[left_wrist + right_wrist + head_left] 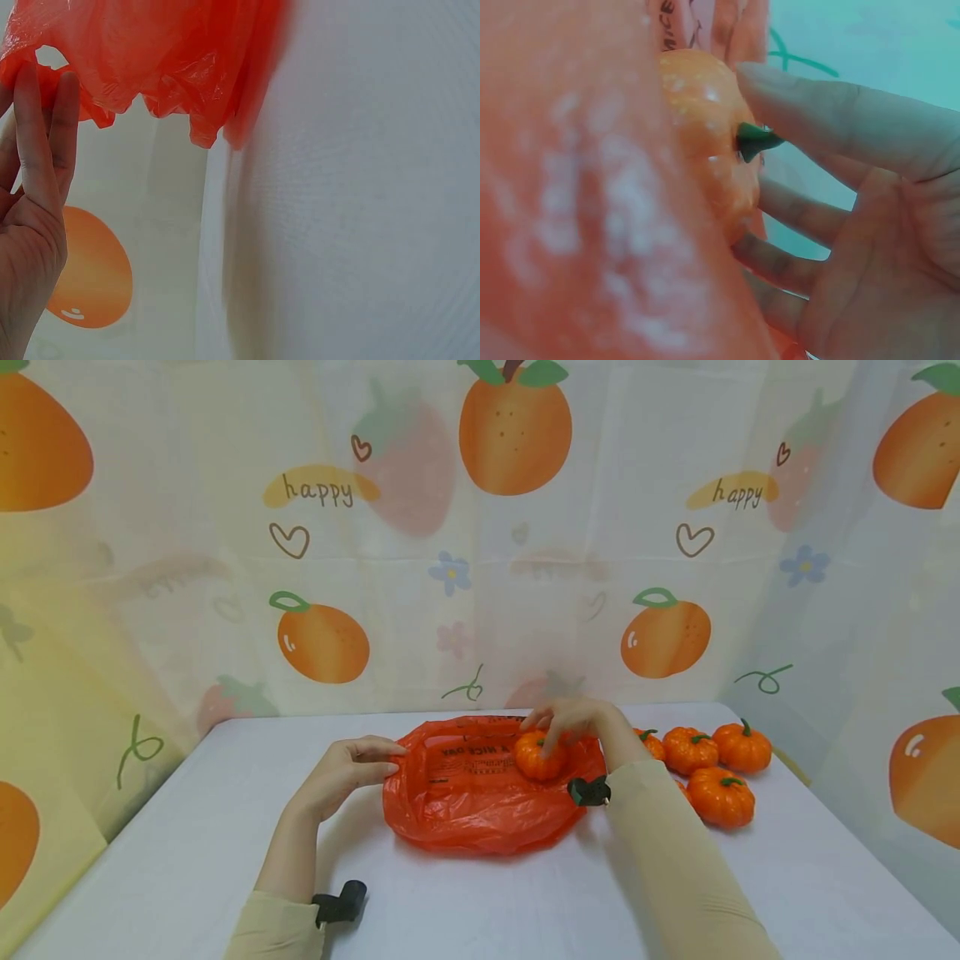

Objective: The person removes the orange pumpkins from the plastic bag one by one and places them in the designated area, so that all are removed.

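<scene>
A red plastic bag [480,818] with dark printing lies spread on the table, its mouth facing up. My left hand [352,771] pinches the bag's left edge between thumb and fingers; in the left wrist view the fingers [39,135] meet the red plastic. Over the bag's right part, my right hand [573,720] grips a small orange pumpkin [537,758] from above. The right wrist view shows the pumpkin [712,172] with its green stem toward the palm and the fingers round it. Red plastic [592,225] hides its near side there.
Several more orange pumpkins [722,797] sit on the table right of the bag, partly behind the right forearm. The white table [180,827] backs onto a curtain [517,585] printed with fruit. Both wrists carry small black cameras [341,902].
</scene>
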A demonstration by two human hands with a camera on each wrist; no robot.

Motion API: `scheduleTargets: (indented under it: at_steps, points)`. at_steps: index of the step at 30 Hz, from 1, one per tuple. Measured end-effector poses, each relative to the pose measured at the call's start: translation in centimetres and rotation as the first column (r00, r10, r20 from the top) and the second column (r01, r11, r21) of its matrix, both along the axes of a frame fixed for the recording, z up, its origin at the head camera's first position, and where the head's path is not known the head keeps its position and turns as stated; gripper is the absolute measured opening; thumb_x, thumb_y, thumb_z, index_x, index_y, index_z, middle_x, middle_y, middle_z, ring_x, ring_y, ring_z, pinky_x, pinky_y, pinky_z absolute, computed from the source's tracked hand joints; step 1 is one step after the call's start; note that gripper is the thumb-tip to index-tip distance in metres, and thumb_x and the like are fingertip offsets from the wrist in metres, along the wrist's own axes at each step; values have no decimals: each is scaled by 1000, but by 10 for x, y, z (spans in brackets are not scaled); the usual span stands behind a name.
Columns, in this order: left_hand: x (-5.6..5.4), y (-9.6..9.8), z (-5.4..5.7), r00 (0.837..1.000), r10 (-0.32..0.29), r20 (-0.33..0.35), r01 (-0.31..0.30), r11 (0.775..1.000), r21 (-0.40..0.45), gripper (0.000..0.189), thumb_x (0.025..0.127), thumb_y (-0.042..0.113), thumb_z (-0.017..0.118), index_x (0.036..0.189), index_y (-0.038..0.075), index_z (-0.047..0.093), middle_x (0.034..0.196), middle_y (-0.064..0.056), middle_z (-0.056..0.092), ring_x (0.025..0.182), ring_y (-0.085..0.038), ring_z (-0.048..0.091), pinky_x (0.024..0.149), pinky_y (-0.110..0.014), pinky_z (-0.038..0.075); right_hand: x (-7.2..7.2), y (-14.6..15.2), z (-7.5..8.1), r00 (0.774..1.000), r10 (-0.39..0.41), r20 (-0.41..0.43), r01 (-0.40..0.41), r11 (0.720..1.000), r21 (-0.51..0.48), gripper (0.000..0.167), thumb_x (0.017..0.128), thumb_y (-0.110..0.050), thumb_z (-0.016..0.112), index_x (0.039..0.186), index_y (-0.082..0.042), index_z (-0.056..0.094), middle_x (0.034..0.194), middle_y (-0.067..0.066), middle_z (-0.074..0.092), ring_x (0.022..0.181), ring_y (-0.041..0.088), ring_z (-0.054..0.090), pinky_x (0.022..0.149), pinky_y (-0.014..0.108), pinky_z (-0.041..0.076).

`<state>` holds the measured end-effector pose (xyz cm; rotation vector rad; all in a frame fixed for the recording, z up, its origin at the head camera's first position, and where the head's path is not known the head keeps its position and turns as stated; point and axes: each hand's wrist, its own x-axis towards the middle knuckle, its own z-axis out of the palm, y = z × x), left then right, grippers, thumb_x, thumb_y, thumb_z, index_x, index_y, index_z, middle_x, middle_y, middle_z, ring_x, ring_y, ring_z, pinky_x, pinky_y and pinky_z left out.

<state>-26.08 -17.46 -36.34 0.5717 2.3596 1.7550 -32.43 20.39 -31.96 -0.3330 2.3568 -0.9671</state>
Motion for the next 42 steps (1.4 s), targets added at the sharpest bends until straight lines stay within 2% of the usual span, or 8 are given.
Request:
scheduleTargets:
  at_steps: [11, 18, 29, 42]
  points:
    - [1, 0, 1, 1000, 1, 4, -1, 1000, -2, 33, 92, 13, 66, 121, -2, 67, 117, 3, 69, 101, -7, 69, 89, -24, 57, -2, -1, -9, 999, 44, -28, -44, 999, -2, 70, 74, 0, 74, 141, -8, 53, 158, 13, 37, 149, 39, 28, 112, 47, 44]
    - [1, 0, 1, 1000, 5, 8, -5, 1000, -6, 33, 92, 14, 65, 121, -2, 67, 116, 4, 69, 101, -9, 69, 89, -25, 57, 1, -2, -12, 1000, 25, -17, -25, 999, -20, 72, 74, 5, 72, 142, -9, 52, 159, 13, 34, 149, 39, 25, 113, 48, 43]
    - [2, 1, 2, 1000, 11, 11, -11, 1000, -4, 33, 92, 14, 65, 121, -2, 67, 113, 5, 70, 100, -9, 69, 89, -24, 57, 2, -2, -13, 999, 13, -41, -13, 1000, 3, 68, 77, -7, 80, 139, -12, 54, 157, 18, 33, 145, 37, 31, 110, 44, 47]
    - [1, 1, 1, 1000, 14, 12, -14, 1000, -14, 34, 92, 14, 66, 121, -2, 67, 115, 4, 69, 101, -9, 69, 89, -25, 57, 1, -2, -14, 996, 50, -73, -47, 998, 37, 68, 77, -12, 82, 139, -13, 54, 155, 17, 38, 144, 38, 32, 110, 44, 47]
